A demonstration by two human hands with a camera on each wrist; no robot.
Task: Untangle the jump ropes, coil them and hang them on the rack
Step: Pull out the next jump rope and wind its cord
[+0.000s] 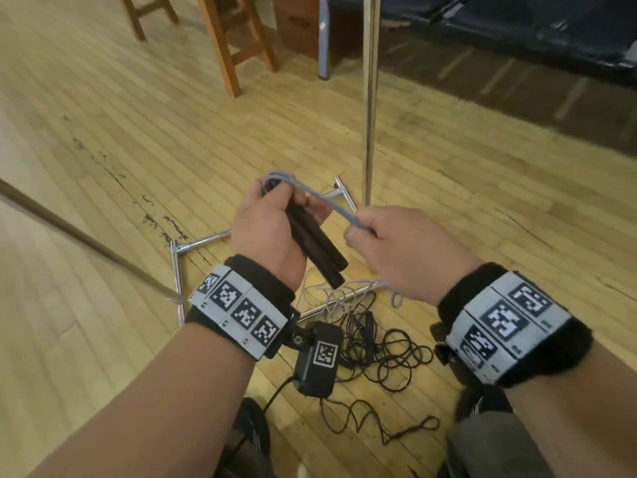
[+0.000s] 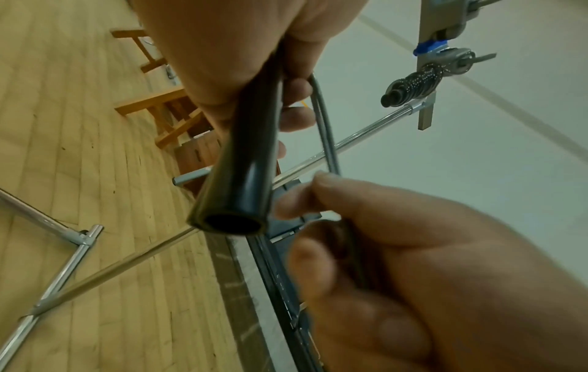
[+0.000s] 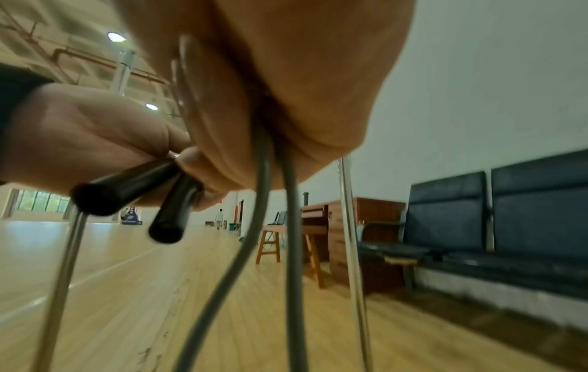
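Wooden gym floor (image 1: pixel 103 115), dark bench seats (image 3: pixel 509 226)

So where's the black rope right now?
In the head view, the black rope lies tangled on the wooden floor, below the hands, beside the rack's chrome base.

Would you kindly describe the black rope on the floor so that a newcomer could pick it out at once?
Start at the chrome rack base on the wooden floor and look toward the person's feet. The black rope lies there in loose tangled loops, below the hands. Unlike the grey rope stretched between the hands, it is thin, dark and untouched.
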